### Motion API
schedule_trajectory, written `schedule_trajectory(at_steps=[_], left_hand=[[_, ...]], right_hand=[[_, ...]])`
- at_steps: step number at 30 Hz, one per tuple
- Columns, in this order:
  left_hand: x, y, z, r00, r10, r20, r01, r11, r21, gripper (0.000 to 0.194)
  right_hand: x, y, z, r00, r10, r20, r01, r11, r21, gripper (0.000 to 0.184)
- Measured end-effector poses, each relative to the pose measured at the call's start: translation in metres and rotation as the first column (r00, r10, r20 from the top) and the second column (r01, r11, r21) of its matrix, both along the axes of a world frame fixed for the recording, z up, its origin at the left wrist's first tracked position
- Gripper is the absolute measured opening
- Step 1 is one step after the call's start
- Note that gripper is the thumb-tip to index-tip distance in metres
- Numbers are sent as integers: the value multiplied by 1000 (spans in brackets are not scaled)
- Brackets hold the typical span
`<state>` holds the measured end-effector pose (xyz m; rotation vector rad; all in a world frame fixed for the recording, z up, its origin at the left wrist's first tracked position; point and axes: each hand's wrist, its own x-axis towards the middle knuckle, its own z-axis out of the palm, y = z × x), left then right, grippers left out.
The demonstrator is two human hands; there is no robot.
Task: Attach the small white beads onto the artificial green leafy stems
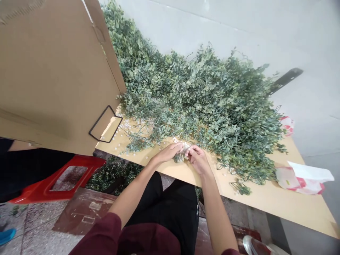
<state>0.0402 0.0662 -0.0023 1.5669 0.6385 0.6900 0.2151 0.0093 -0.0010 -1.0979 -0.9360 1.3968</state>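
My left hand (pixel 167 153) and my right hand (pixel 198 159) meet at the near edge of a large heap of artificial green foliage (pixel 202 102). Between them, their fingers pinch a small green sprig (pixel 180 157) with tiny white beads (pixel 183 147) on it. The fingers partly hide the sprig. More white beads (pixel 127 140) lie scattered over the tan board table (pixel 273 200) near the heap's left side. The foliage covers most of the board.
A large cardboard sheet (pixel 55 74) with a black handle loop stands at the left, over the board's corner. A red plastic stool (pixel 61 180) sits below on the tiled floor. Crumpled red-and-white plastic bags (pixel 302 179) lie at the right, beside a white wall.
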Motion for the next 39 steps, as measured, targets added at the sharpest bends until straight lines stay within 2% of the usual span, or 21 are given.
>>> schedule_trajectory(at_steps=[4, 8, 14, 26, 33, 39], left_hand=[[-1, -2, 2, 1000, -19, -14, 20, 999, 47, 27], [-1, 0, 6, 994, -92, -52, 98, 988, 118, 30], [-3, 2, 7, 986, -159, -56, 165, 979, 118, 28], [-2, 2, 9, 990, -134, -48, 138, 985, 102, 31], [-2, 3, 4, 984, -164, -69, 172, 976, 130, 29], [-2, 2, 7, 982, -178, -60, 184, 974, 131, 32]], right_hand=[[1, -2, 1, 999, 32, -32, -33, 998, -46, 23], [2, 0, 1, 998, 38, -50, -42, 995, -88, 25], [4, 0, -3, 993, 78, -90, -89, 988, -123, 25], [5, -3, 1, 988, 86, -132, -106, 982, -157, 24], [6, -2, -2, 978, 117, -174, -144, 977, -155, 23], [7, -3, -2, 975, 134, -177, -162, 975, -154, 22]])
